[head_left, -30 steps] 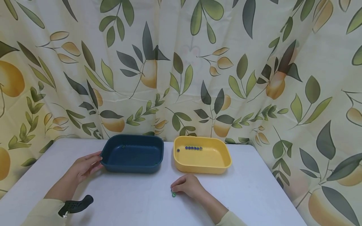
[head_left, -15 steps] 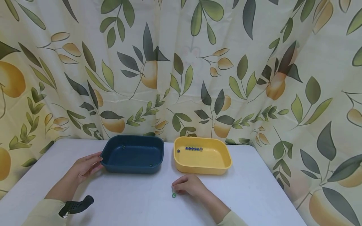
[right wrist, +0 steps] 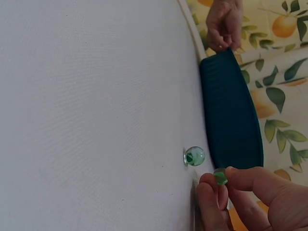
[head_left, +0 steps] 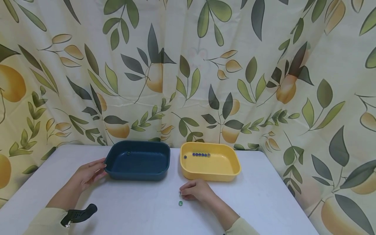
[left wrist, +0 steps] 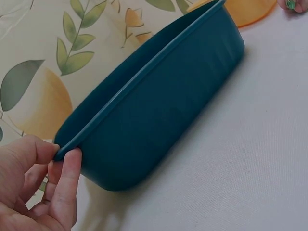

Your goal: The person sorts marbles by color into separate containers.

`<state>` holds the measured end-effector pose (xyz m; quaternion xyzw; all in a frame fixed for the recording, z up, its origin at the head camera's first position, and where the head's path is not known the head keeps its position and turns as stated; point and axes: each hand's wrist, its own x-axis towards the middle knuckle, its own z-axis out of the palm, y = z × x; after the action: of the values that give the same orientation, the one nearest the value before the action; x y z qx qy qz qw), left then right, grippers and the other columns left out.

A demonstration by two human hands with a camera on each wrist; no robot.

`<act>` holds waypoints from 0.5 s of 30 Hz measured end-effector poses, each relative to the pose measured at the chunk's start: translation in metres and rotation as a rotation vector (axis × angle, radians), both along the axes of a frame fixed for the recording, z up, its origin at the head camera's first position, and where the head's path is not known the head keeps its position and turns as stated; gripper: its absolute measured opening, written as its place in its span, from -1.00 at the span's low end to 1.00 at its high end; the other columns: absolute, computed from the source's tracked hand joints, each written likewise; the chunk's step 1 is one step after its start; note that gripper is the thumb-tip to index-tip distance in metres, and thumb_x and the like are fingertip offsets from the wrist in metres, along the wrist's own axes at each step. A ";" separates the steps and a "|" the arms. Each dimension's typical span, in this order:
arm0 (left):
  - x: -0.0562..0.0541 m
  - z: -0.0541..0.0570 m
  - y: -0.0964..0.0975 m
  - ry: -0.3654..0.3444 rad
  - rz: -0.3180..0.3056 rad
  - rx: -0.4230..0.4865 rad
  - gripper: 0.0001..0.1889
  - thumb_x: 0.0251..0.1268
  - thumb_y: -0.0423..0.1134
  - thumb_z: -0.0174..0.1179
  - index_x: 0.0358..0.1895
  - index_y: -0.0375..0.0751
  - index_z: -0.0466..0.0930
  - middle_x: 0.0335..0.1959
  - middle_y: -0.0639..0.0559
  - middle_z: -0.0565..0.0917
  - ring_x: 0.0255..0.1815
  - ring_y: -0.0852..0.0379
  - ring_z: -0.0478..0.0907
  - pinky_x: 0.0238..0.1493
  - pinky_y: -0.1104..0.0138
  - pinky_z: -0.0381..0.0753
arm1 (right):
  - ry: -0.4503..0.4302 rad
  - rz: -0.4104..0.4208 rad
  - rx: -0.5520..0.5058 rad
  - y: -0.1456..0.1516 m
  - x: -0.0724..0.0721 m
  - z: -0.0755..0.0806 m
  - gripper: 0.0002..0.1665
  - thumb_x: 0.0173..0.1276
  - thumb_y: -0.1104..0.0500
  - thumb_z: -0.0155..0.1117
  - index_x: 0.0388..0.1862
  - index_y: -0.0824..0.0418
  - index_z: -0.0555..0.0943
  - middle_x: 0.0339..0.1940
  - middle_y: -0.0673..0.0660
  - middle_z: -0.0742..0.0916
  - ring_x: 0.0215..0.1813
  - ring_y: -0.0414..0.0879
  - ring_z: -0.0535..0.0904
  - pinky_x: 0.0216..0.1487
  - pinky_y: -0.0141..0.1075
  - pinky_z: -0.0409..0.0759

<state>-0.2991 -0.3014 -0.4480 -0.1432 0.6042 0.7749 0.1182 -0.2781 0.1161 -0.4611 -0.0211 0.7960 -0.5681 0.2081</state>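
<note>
On the left, my left hand [head_left: 87, 174] pinches the rim of a dark blue plastic bin [head_left: 135, 176] at its left end; in the left wrist view, thumb and fingers meet over the corner of that rim. A small marble [head_left: 128, 153] lies inside the blue bin near its back. My right hand [head_left: 197, 191] hovers in front of a yellow bin [head_left: 210, 176]. Between its thumb and fingers it holds a clear marble with green inside [right wrist: 221, 177]. A second green marble [right wrist: 195, 156] rests on the white tabletop just below those fingers.
Inside the yellow bin, several blue marbles [head_left: 201, 154] sit in a row, with one blue marble [head_left: 185, 157] apart at the left. Both bins stand at the table's [head_left: 132, 209] back edge, against a leaf-and-fruit curtain [head_left: 188, 81].
My right hand has moved slightly up and away from the green marble on the table, carrying its own marble. A marble rolling left in the blue bin's front is no longer distinct. My left hand stays put.
</note>
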 end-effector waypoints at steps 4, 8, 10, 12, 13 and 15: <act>0.000 0.000 0.000 0.002 0.002 -0.013 -0.75 0.39 -0.39 0.15 -0.28 0.07 0.75 -0.38 0.25 0.67 -0.31 0.30 0.67 -0.07 0.36 0.73 | 0.003 -0.002 0.000 -0.001 -0.001 0.001 -0.80 0.24 0.35 0.37 -0.17 0.42 0.73 -0.32 0.13 0.79 -0.31 -0.17 0.71 -0.17 -0.27 0.77; 0.001 0.001 0.000 0.007 0.001 -0.009 -0.75 0.39 -0.39 0.15 -0.28 0.07 0.74 -0.37 0.25 0.67 -0.31 0.30 0.67 -0.08 0.36 0.73 | 0.000 -0.009 -0.007 -0.001 -0.002 0.002 -0.79 0.24 0.35 0.37 -0.15 0.41 0.72 -0.28 0.16 0.79 -0.28 -0.17 0.71 -0.15 -0.27 0.76; 0.001 0.001 0.000 0.012 -0.002 -0.001 -0.74 0.39 -0.40 0.15 -0.29 0.07 0.74 -0.37 0.24 0.67 -0.31 0.30 0.67 -0.08 0.36 0.73 | 0.000 -0.016 -0.001 -0.001 -0.003 0.003 -0.78 0.23 0.34 0.38 -0.14 0.41 0.72 -0.25 0.16 0.79 -0.27 -0.17 0.71 -0.14 -0.27 0.76; 0.001 0.001 0.001 0.015 -0.003 0.002 -0.74 0.39 -0.41 0.15 -0.29 0.07 0.75 -0.37 0.25 0.67 -0.31 0.30 0.67 -0.09 0.36 0.73 | -0.003 -0.023 0.005 -0.002 -0.005 0.004 -0.78 0.24 0.33 0.39 -0.13 0.39 0.73 -0.24 0.16 0.80 -0.26 -0.17 0.72 -0.14 -0.27 0.76; 0.001 0.001 0.001 0.015 -0.004 0.001 -0.74 0.39 -0.41 0.15 -0.29 0.07 0.74 -0.37 0.24 0.68 -0.31 0.30 0.67 -0.09 0.36 0.73 | -0.004 -0.025 0.010 -0.003 -0.005 0.004 -0.77 0.24 0.32 0.40 -0.13 0.38 0.73 -0.23 0.16 0.80 -0.26 -0.17 0.72 -0.13 -0.27 0.76; 0.001 0.002 0.001 0.012 -0.003 0.000 -0.74 0.40 -0.40 0.14 -0.30 0.07 0.75 -0.37 0.24 0.68 -0.31 0.30 0.67 -0.09 0.36 0.73 | -0.005 -0.024 0.002 -0.005 -0.006 0.005 -0.76 0.24 0.31 0.40 -0.12 0.38 0.73 -0.22 0.16 0.80 -0.25 -0.17 0.72 -0.12 -0.27 0.76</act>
<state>-0.2977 -0.3007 -0.4463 -0.1378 0.6052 0.7754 0.1158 -0.2846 0.1115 -0.4560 -0.0099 0.7962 -0.5698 0.2032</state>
